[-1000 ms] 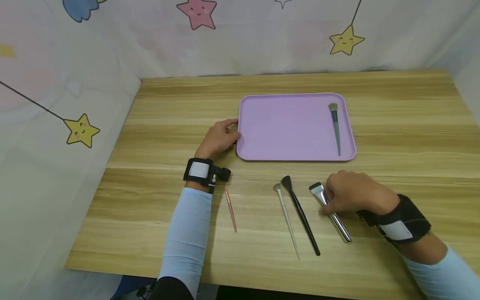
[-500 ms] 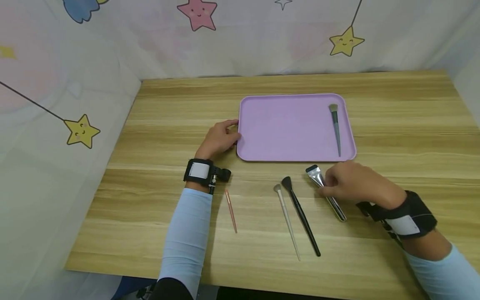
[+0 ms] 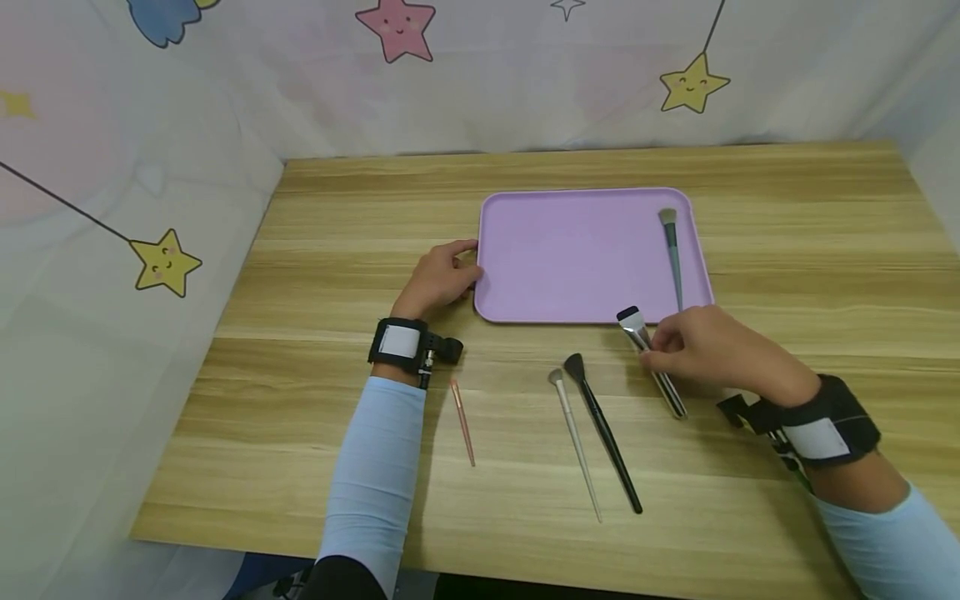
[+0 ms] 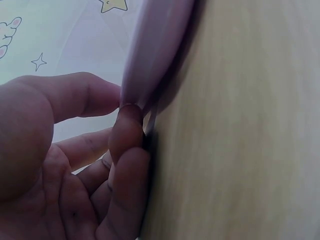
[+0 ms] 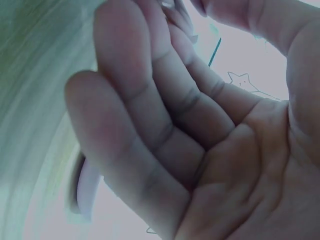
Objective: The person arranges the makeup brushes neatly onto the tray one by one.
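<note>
In the head view my right hand (image 3: pixel 705 350) pinches a flat-topped makeup brush (image 3: pixel 660 372) with a silver handle and dark bristles. Its bristle end overlaps the tray's front edge in that view, and part of the handle is behind my fingers. My left hand (image 3: pixel 437 281) is at the left edge of the lilac tray (image 3: pixel 570 254). The left wrist view shows its thumb and a finger pinching the tray's rim (image 4: pixel 150 65). On the tray's right side lies a green makeup brush (image 3: pixel 672 250), its lower tip hidden by my right hand.
On the wooden table (image 3: pixel 337 217), in front of the tray, lie a small pink brush (image 3: pixel 462 423), a slim white brush (image 3: pixel 576 446) and a black brush (image 3: pixel 604 437). A printed cloth (image 3: pixel 525 100) stands behind the table.
My right hand has carried the silver-handled makeup brush away from the table's front, up to the tray's front edge. My left hand has stayed at the tray.
</note>
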The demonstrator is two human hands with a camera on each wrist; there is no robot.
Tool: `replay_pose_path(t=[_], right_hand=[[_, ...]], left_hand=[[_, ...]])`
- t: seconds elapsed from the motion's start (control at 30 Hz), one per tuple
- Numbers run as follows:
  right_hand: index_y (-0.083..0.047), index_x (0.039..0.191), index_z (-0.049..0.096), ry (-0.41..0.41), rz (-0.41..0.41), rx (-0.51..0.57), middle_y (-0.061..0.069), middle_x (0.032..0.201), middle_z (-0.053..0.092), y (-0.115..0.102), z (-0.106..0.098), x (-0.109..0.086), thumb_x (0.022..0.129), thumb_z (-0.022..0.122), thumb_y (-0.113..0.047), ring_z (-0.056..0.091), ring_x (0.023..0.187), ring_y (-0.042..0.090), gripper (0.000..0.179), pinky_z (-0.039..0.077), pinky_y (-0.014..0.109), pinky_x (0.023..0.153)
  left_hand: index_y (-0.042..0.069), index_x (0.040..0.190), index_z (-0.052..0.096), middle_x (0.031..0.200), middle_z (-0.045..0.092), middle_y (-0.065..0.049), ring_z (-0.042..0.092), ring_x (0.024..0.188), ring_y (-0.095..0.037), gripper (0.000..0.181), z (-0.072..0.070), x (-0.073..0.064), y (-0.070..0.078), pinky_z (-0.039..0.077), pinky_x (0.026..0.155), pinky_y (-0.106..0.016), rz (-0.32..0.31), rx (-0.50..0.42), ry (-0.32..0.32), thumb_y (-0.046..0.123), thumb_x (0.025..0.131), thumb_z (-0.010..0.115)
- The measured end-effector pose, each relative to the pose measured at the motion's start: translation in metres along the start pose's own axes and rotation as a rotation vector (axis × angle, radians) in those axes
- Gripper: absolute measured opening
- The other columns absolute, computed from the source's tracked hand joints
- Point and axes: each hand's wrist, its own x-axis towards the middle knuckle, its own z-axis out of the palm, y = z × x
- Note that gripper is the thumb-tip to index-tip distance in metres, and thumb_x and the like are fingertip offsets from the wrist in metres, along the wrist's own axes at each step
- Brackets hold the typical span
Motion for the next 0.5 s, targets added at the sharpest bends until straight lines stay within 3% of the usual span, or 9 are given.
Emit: replay_pose_path(t=[0.2, 0.5], right_hand=[[-0.006, 0.078, 0.073, 0.016, 0.066, 0.023, -0.003, 0.071, 0.068, -0.0012, -0.0027, 0.0014, 0.086, 0.080, -0.021, 0.060, 0.065, 0.013, 0.018, 0.049, 0.028, 0.057], [-0.001, 0.086, 0.074, 0.090, 0.150, 0.003, 0.001, 0.073, 0.067, -0.0037, -0.0030, 0.0046, 0.086, 0.076, -0.019, 0.056, 0.063, 0.015, 0.019, 0.045, 0.028, 0.052]], left_hand=[[0.013, 0.150, 0.050, 0.086, 0.068, -0.008, 0.060, 0.070, -0.017, 0.056, -0.0013, 0.0003, -0.0001, 0.046, 0.062, -0.028, 0.008, -0.004, 0.004, 0.023, 0.096, 0.062], [0.013, 0.150, 0.050, 0.085, 0.068, -0.008, 0.061, 0.069, -0.018, 0.056, -0.0015, -0.0017, 0.0011, 0.046, 0.061, -0.028, 0.009, -0.010, 0.000, 0.023, 0.096, 0.062]])
